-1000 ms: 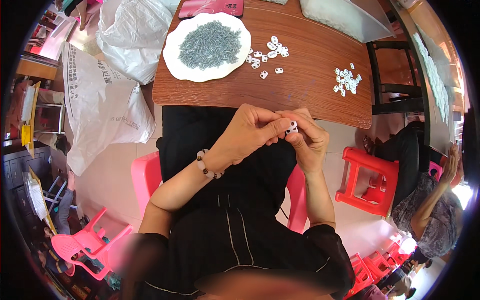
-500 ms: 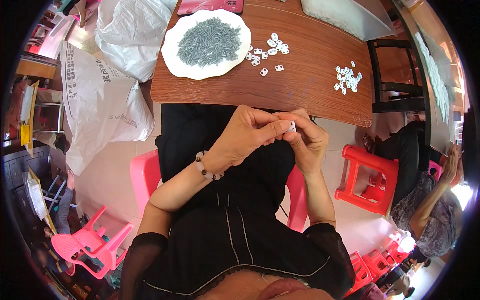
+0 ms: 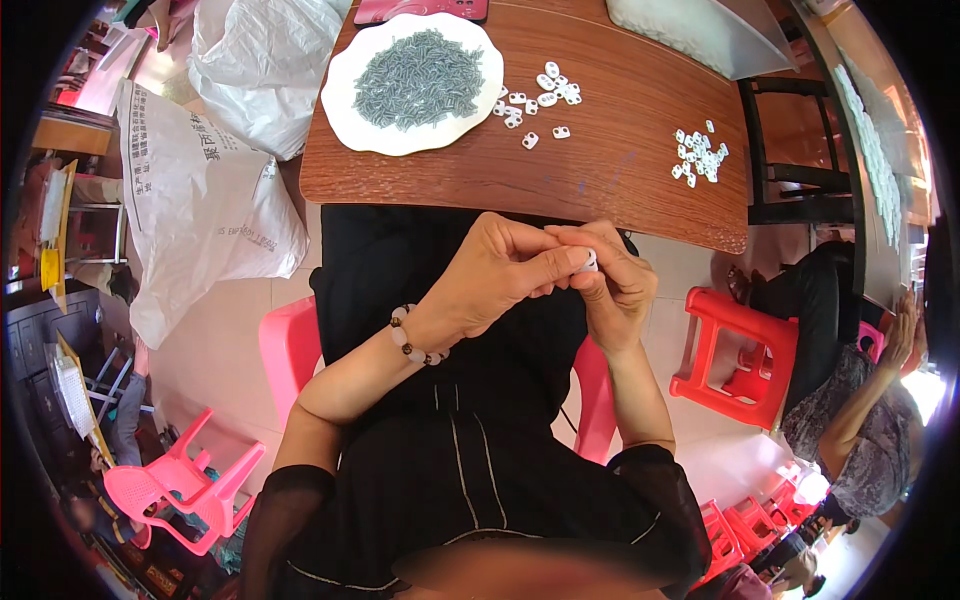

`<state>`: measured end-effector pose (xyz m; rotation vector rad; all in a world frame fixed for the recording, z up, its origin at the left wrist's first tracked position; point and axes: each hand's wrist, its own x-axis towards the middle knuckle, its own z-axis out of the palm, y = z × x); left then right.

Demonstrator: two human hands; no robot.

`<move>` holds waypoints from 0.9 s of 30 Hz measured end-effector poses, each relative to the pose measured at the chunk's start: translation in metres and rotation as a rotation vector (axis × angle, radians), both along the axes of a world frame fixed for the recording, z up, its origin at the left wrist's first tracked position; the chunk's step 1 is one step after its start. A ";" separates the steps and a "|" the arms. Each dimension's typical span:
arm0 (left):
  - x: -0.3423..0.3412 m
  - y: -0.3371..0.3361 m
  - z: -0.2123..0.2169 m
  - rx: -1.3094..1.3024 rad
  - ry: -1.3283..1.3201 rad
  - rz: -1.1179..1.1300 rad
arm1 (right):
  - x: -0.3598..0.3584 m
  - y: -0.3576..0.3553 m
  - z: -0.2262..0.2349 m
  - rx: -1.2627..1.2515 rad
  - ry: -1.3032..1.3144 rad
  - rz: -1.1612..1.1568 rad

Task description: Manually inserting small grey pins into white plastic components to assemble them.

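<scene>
Just past the table's front edge, over my lap, my left hand [image 3: 495, 265] and my right hand [image 3: 618, 280] meet, fingertips together. Between them shows a small white plastic piece [image 3: 589, 262], pinched by the right thumb and fingers while the left thumb presses at its side. Most of the piece is hidden by fingers, and whether a second part is in them I cannot tell. On the table, a white scalloped plate [image 3: 340, 95] holds a heap of small grey rod-shaped pieces [image 3: 420, 80]. Similar white plastic pieces with holes [image 3: 547, 99] lie scattered right of the plate.
Another cluster of white pieces [image 3: 700, 158] lies near the right end of the brown table [image 3: 430, 180]. A pink phone-like object [image 3: 420, 12] sits beyond the plate. White sacks [image 3: 200, 210] stand at left, a red stool [image 3: 735, 355] at right. Another person's hand [image 3: 903, 335] shows far right.
The white piece has shifted slightly to the right and down between my fingers, and its visible face has turned. Both hands keep their pinch.
</scene>
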<state>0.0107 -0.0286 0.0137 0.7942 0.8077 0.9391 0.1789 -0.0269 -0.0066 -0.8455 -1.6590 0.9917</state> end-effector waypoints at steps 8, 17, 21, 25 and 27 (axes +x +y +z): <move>0.003 -0.004 0.001 -0.071 -0.062 -0.023 | 0.000 -0.004 -0.002 0.055 0.027 -0.067; 0.005 0.000 -0.007 -0.156 -0.135 0.010 | 0.003 0.006 -0.013 -0.096 0.145 0.030; 0.007 0.004 -0.010 -0.027 -0.068 0.045 | 0.003 0.013 -0.016 -0.122 0.229 0.096; 0.008 0.006 -0.012 0.087 -0.020 0.079 | 0.004 0.015 -0.014 -0.146 0.274 0.158; 0.009 0.006 -0.011 0.098 -0.005 0.090 | 0.004 0.015 -0.018 -0.138 0.277 0.170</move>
